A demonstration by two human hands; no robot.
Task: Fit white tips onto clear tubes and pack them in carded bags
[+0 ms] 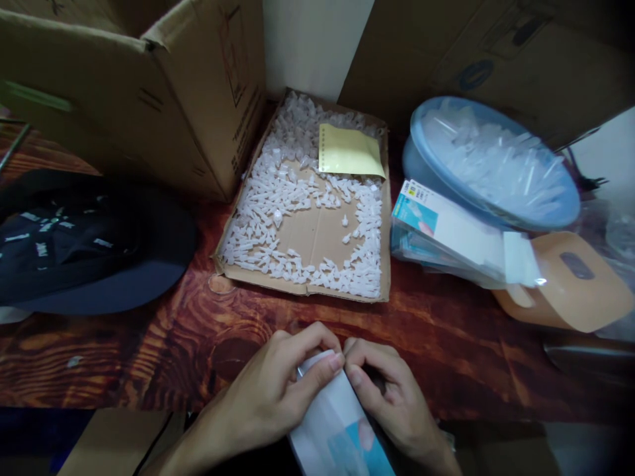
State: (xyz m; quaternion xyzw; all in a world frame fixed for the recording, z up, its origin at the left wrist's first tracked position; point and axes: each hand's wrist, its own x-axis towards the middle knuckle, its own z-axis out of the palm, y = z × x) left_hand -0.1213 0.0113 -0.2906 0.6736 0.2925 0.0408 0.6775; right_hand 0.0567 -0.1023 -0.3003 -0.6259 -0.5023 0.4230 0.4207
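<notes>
Near the table's front edge, both hands meet at the top end of a white and blue printed package (342, 423). My left hand (282, 377) grips the top of the package between thumb and fingers. My right hand (391, 390) is closed in a pinch at the package's upper right corner, its fingertips touching those of the left. The lower part of the package runs out of the picture. Beyond the hands lies a shallow cardboard tray (312, 238) holding many small white plastic pieces (258, 198), with a yellow paper (350, 151) on top.
A blue basin (417, 165) of clear plastic items stands at the back right. Before it lie stacked printed packages (446, 225) and an orange plastic holder (580, 284). A dark cap (99, 244) rests at left, below a large open cardboard box (198, 99).
</notes>
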